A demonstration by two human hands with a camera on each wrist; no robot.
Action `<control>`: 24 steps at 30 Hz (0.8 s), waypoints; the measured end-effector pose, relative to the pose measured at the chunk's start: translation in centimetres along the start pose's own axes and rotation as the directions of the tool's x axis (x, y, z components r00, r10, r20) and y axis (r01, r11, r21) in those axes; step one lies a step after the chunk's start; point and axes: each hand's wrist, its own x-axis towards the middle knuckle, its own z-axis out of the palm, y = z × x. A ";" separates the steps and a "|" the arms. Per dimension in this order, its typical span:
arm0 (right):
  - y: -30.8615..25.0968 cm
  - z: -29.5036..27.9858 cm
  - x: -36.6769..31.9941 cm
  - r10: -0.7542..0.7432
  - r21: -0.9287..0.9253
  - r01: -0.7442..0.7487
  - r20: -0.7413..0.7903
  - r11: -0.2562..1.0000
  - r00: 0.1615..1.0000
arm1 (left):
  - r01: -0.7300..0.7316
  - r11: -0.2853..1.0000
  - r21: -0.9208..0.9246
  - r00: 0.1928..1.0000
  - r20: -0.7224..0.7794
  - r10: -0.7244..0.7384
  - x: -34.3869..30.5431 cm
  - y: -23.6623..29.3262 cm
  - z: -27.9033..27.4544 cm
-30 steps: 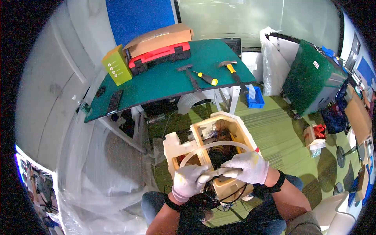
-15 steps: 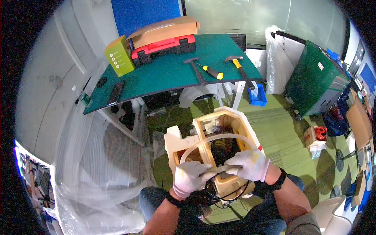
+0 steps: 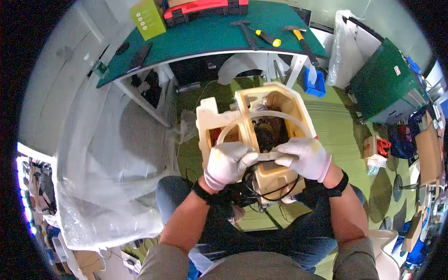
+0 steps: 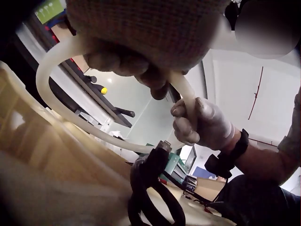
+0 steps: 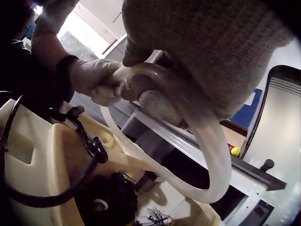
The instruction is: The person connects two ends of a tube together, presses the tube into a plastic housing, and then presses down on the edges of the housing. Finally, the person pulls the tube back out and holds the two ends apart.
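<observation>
A translucent white plastic tube (image 3: 266, 113) arches in a loop over a cream plastic housing (image 3: 276, 181). My gloved left hand (image 3: 228, 164) grips the tube near one end, thumb along it. Facing it, my gloved right hand (image 3: 305, 157) pinches the other end, and a short straight stretch of tube spans between the two hands. The right wrist view shows the tube (image 5: 216, 165) bending down from the curled right fingers. Below the hands hangs a black cable (image 4: 155, 172) with a metal-tipped connector. Wires and dark parts fill the housing's open compartment.
Beyond the housing stands a green-topped bench (image 3: 200, 41) bearing a hammer (image 3: 302, 44), a yellow-black screwdriver (image 3: 267, 37), a darker hammer (image 3: 245, 33) and a red-black case (image 3: 205, 10). A blue bin (image 3: 314, 83) sits on the floor. Plastic-wrapped material (image 3: 116, 200) is at the left.
The head view has tipped downward, so bench and housing appear higher in it. Both hands keep hold of the tube's ends, and its loop still arches over the housing.
</observation>
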 end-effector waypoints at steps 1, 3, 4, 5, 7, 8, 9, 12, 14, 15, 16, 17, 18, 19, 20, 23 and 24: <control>-0.7 -0.4 0.0 0.017 0.004 -0.017 0.009 1.000 1.000 | 0.017 0.999 -0.027 1.000 -0.006 -0.017 -0.2 -0.2 0.2; -0.6 0.0 -0.1 0.004 0.011 -0.004 0.000 1.000 1.000 | 0.030 0.999 -0.036 1.000 -0.002 -0.030 -0.3 0.0 0.0; -0.5 0.2 -0.3 0.004 0.014 -0.004 0.006 1.000 1.000 | 0.013 0.998 -0.054 1.000 -0.014 -0.014 -0.1 0.1 0.0; -0.5 0.3 -0.3 0.002 0.014 -0.002 0.011 1.000 1.000 | 0.017 0.999 -0.045 1.000 -0.017 -0.018 -0.2 0.1 -0.1; -0.2 0.3 -0.3 -0.003 0.000 0.003 0.003 1.000 1.000 | 0.023 0.999 -0.049 0.999 -0.025 -0.024 -0.4 0.2 -0.1; -0.3 0.3 -0.3 0.001 0.001 -0.001 0.013 1.000 1.000 | 0.024 0.998 -0.059 0.999 -0.026 -0.026 -0.4 0.1 0.0; -0.4 0.0 -0.1 0.002 -0.001 -0.002 0.021 1.000 1.000 | 0.022 0.998 -0.067 0.999 -0.032 -0.024 -0.1 0.0 0.0; -0.7 -0.1 -0.1 0.016 -0.012 -0.015 0.035 1.000 0.999 | 0.030 0.997 -0.072 0.998 -0.051 -0.034 -0.1 -0.2 0.1; -0.8 -0.2 -0.1 0.022 -0.019 -0.022 0.036 1.000 0.999 | 0.024 0.998 -0.056 0.998 -0.061 -0.028 -0.1 -0.2 0.1; -0.8 -0.3 0.0 0.021 -0.020 -0.021 0.032 1.000 0.999 | 0.017 0.999 -0.045 0.997 -0.068 -0.020 0.0 -0.3 0.1; -0.9 -0.3 0.0 0.022 -0.020 -0.021 0.028 1.000 0.999 | 0.021 0.999 -0.048 0.997 -0.067 -0.024 0.0 -0.3 0.1; -0.9 -0.3 0.0 0.029 -0.015 -0.029 0.018 0.999 0.999 | 0.023 0.999 -0.049 0.997 -0.070 -0.026 -0.2 -0.3 0.1; -0.9 -0.4 0.0 0.033 -0.013 -0.033 0.006 0.999 0.999 | 0.021 0.999 -0.048 0.997 -0.075 -0.025 -0.2 -0.4 0.0; -0.9 -0.5 0.0 0.039 -0.010 -0.039 -0.005 0.999 0.999 | 0.009 0.999 -0.041 0.997 -0.079 -0.013 -0.3 -0.8 -0.1; -0.8 -0.5 0.1 0.037 -0.004 -0.038 -0.038 0.999 0.999 | 0.021 0.998 -0.058 0.996 -0.090 -0.027 -0.3 -1.0 -0.1; -0.5 -0.9 0.3 0.041 -0.009 -0.042 -0.125 0.999 0.991 | 0.052 0.992 -0.112 0.984 -0.161 -0.070 -0.6 -1.8 -0.1; -0.7 -1.3 0.4 0.066 0.008 -0.066 -0.170 0.998 0.983 | 0.063 0.991 -0.119 0.974 -0.207 -0.087 -0.8 -2.1 0.0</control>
